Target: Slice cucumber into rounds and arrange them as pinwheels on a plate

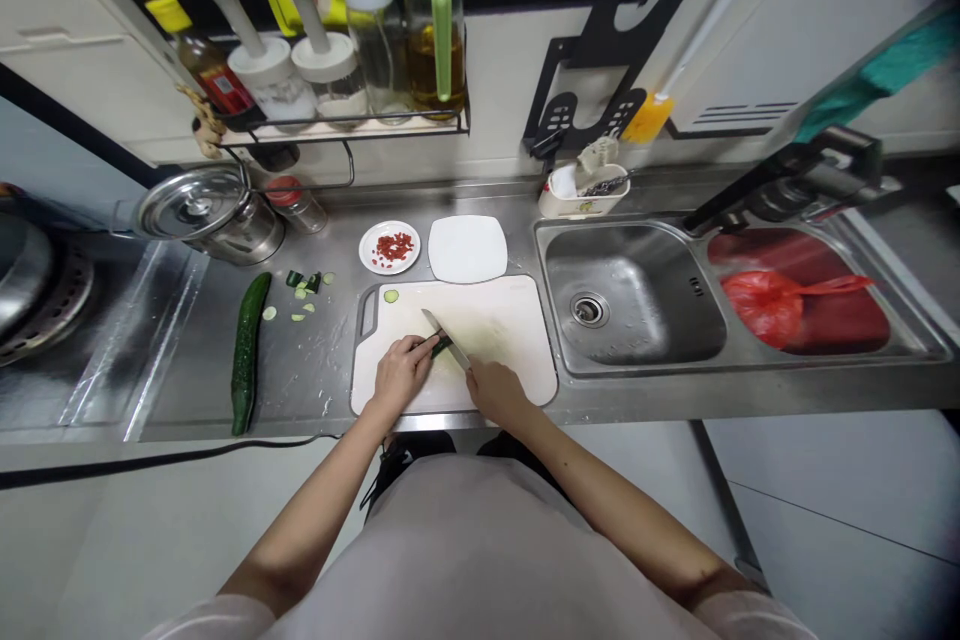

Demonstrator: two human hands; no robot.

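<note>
Head view: cutting board (510, 320) is set on the steel counter, just left of the sink (637, 320). Left hand (401, 375) is curled, fingertips pinched on a short dark-green cucumber piece (443, 347) near the board's middle. Right hand (495, 390) is closed around the knife (442, 333) handle; blade is angled up-left and laid against the piece, right beside the left fingertips. 1 cut slice (391, 296) is seen at the board's top-left corner. 1 whole cucumber (247, 350) is laid well left of the board, offcuts (306, 285) scattered near its far end. 2 white plates are placed behind the board: round plate (389, 248) with red bits, square plate (467, 248) just beside it.
</note>
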